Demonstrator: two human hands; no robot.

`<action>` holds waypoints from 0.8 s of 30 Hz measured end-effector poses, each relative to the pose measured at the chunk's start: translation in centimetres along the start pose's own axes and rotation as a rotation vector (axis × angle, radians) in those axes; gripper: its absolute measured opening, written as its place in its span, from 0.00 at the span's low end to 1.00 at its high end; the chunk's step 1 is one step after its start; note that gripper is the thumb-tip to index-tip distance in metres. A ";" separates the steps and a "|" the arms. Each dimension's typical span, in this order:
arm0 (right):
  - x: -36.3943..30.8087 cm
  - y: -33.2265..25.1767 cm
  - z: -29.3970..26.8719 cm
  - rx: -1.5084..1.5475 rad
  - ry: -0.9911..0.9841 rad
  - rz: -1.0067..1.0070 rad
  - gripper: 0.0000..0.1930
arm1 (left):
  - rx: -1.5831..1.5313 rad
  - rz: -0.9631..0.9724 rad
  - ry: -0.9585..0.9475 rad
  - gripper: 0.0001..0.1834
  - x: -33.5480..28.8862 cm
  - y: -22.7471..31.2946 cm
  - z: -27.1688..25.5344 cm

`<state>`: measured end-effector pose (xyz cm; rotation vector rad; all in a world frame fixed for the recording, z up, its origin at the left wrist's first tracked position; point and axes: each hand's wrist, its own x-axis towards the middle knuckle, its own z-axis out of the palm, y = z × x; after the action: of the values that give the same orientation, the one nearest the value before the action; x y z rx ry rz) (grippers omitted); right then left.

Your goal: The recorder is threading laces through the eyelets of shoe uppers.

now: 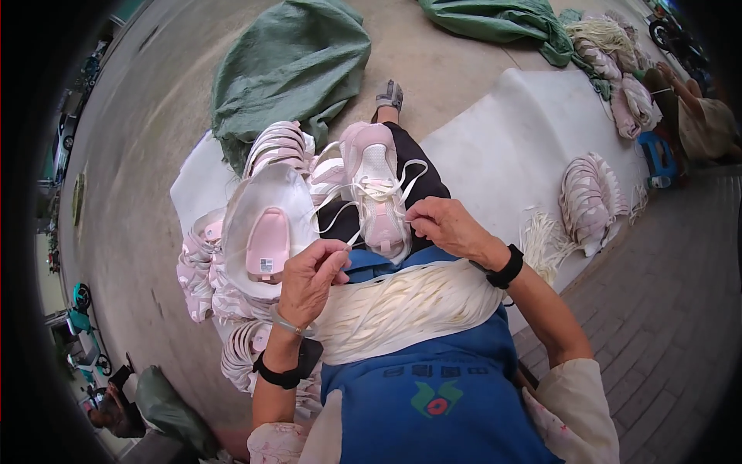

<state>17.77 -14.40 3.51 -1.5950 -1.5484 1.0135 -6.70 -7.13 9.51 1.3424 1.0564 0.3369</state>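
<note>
A pink and white sneaker (369,143) lies across my lap with its toe away from me. A cream shoelace (329,209) is threaded through part of it, with loose loops out to both sides. At the sneaker's lower left, my left hand (313,274) is closed, pinching one stretch of lace between thumb and finger. My right hand (448,224) is closed too, its fingertips pinching lace close by the sneaker's right edge. A thick bundle of cream shoelaces (410,305) rests over my blue apron (425,379).
Beside my left arm is a white container (232,259) with a pink insole (268,241) in it. Stacked shoe uppers (199,271) surround it; another stack (589,197) sits right on a white sheet (502,139). Green sacks (294,69) lie ahead. A person (707,120) sits far right.
</note>
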 end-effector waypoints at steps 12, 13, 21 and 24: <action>0.6 0.1 -1.0 0.379 0.128 0.162 0.06 | 0.532 0.590 -0.085 0.05 3.8 2.2 2.5; 0.7 0.5 -0.8 0.385 0.131 0.165 0.06 | 0.374 0.377 -0.205 0.05 3.2 2.9 3.3; 1.0 0.9 0.5 0.100 0.155 0.004 0.06 | 0.713 0.423 0.040 0.06 6.0 -2.1 2.8; 1.5 0.6 0.9 0.013 0.202 -0.082 0.06 | 0.842 0.549 0.149 0.06 6.6 -2.1 3.1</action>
<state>17.25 -12.99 2.48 -1.5602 -1.4540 0.7900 -1.55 -4.72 4.43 2.4095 0.9672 0.4178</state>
